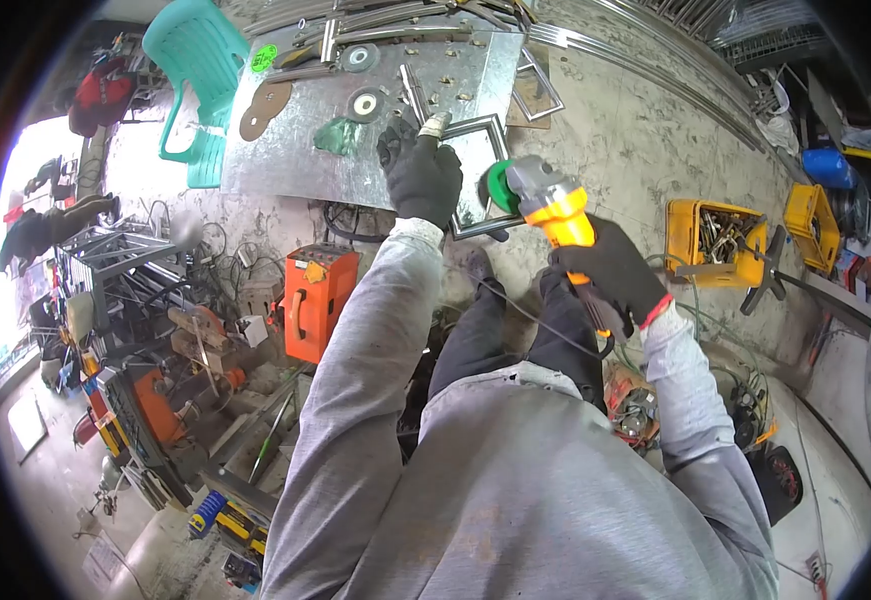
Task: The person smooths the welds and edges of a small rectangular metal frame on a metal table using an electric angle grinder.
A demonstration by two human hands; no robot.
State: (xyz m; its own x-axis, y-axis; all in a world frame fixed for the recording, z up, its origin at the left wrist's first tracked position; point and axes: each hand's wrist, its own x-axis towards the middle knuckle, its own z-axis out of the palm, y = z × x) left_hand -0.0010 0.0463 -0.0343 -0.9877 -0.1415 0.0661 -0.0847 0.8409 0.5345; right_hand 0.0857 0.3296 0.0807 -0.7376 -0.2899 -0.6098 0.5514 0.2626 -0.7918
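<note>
My right hand [617,268], in a dark glove with a red cuff edge, grips a yellow and grey angle grinder [558,212]. The grinder's green disc [501,187] is at the right side of a rectangular metal frame [496,130]; contact is not clear. My left hand [422,178], also dark-gloved and with a pale wrapping on the thumb, holds the frame's left side, its fingers partly curled. The frame lies at the near edge of a sheet-metal tabletop [285,160]. Just beyond the left hand is a short metal tube [413,92].
On the tabletop are grinding discs [364,105], brown discs [266,110] and metal bars. A green plastic chair [195,85] stands at left. Below are an orange machine [321,303] and a cable near my legs. Yellow crates [700,235] sit at right. Another person [45,232] is far left.
</note>
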